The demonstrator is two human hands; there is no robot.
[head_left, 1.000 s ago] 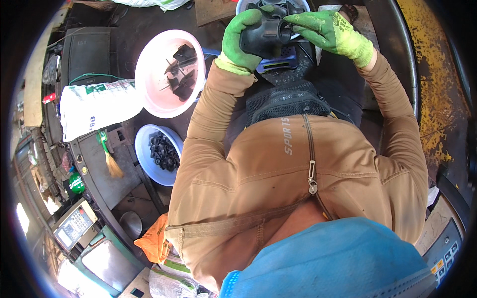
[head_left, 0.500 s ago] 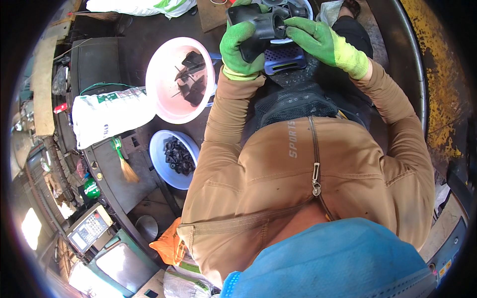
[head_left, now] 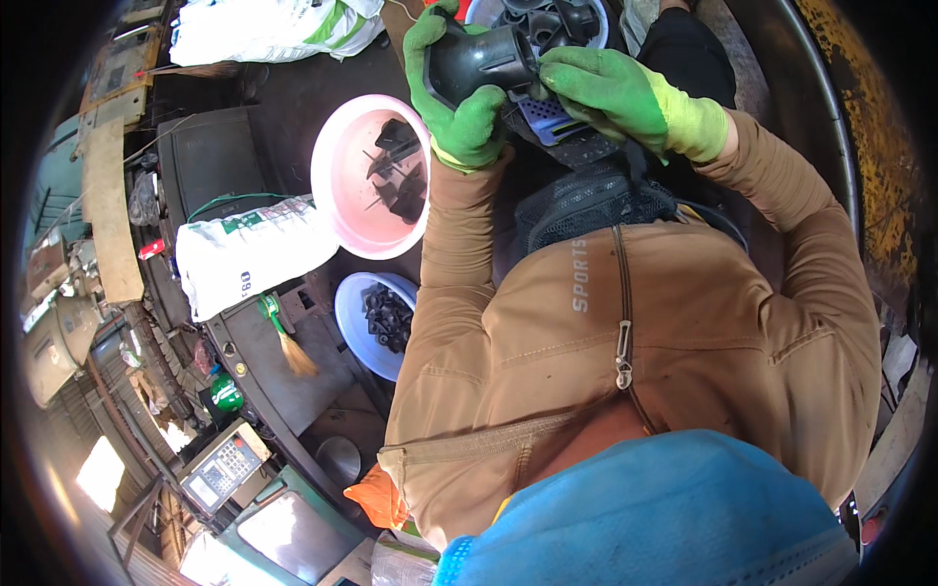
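Wears a blue face mask (head_left: 645, 518) closest to the lens, then a brown zipped jacket (head_left: 684, 313), with a black mesh pouch (head_left: 586, 210) at the waist

Holds a hollow black part (head_left: 479, 63) out beyond the waist, tilted, with its narrower round end toward the right

Grips it by the wide body in the gloved left hand (head_left: 447, 122), with thumb and fingers wrapped around opposite sides and closed right onto it

Points the gloved right hand (head_left: 620, 93) at the round end, with fingers close together and only slightly bent, tips touching or just beside the rim; cannot tell which, nor whether pinching anything small

Has a purple perforated plastic piece (head_left: 547, 122) below the hands, partly covered by the right glove, and past them a pale blue basin (head_left: 603, 24) heaped with similar black parts

Has a pink basin (head_left: 337, 176) just left of the left forearm, with dark pieces (head_left: 403, 181) inside, and near the left elbow a smaller blue basin (head_left: 352, 327) full of small black parts (head_left: 389, 317)

Farther left, has a white sack (head_left: 254, 254) beside the pink basin, a straw brush (head_left: 291, 342) with a green handle, and, farthest out, a keypad panel (head_left: 225, 472)
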